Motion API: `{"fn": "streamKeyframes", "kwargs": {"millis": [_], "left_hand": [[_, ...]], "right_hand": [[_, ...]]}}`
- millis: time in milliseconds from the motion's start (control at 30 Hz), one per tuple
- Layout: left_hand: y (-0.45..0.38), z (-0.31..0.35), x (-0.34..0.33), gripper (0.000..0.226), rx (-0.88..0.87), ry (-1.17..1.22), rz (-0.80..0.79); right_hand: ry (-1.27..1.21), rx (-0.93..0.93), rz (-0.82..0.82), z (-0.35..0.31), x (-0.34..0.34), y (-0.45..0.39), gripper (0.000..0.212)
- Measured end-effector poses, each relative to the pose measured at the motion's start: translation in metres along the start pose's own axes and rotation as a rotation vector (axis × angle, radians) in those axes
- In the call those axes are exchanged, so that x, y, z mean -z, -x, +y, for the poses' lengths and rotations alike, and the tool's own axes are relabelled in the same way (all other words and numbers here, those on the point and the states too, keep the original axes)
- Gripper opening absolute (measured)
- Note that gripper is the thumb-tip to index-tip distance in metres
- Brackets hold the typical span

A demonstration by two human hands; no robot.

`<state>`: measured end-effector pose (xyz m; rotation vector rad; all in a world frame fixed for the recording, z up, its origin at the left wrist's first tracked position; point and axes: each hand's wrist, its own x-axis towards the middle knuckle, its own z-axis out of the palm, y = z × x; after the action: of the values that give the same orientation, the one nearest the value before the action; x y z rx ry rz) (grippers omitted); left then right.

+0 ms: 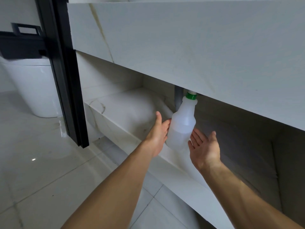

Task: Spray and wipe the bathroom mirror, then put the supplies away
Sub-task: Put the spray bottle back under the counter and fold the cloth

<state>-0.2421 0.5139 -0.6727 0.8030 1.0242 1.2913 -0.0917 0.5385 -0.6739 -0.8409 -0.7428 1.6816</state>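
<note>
The spray bottle (181, 124) stands tilted on the front edge of the lower shelf (125, 113) under the vanity, its green collar (191, 96) leaning up to the right, almost against the underside of the marble apron (181, 43). The trigger head is hidden behind that apron. My left hand (157, 134) is at the bottle's left side, fingers straight and thumb up, the fingertips touching or nearly touching the plastic; I cannot tell which. My right hand (204, 149) is spread with the palm up beside the bottle's lower right, the fingers just by its base and curled round nothing.

Directly behind the bottle a grey drain pipe (179, 98) comes down from the apron, close to the neck. The recess to the right is dark. To the left a black door frame (66, 71) runs down to the glossy tiled floor (41, 162), and beyond it stands a white toilet (36, 86).
</note>
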Motion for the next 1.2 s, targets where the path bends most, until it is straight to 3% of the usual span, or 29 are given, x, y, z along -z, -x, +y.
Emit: {"fn": "streamKeyframes", "kwargs": {"millis": [600,1000,1200], "left_hand": [[0.007,0.005,0.005,0.091,-0.019,0.092,0.002],[0.025,0.013,0.001,0.089,-0.052,0.082,0.011],[0.043,0.019,0.016,0.089,-0.089,0.094,0.065]], "right_hand": [[-0.143,-0.054,0.06,-0.004,-0.007,0.016,0.068],[-0.147,0.054,0.179,-0.011,-0.012,0.033,0.052],[-0.142,-0.007,0.193,-0.003,-0.032,0.063,0.043]]}}
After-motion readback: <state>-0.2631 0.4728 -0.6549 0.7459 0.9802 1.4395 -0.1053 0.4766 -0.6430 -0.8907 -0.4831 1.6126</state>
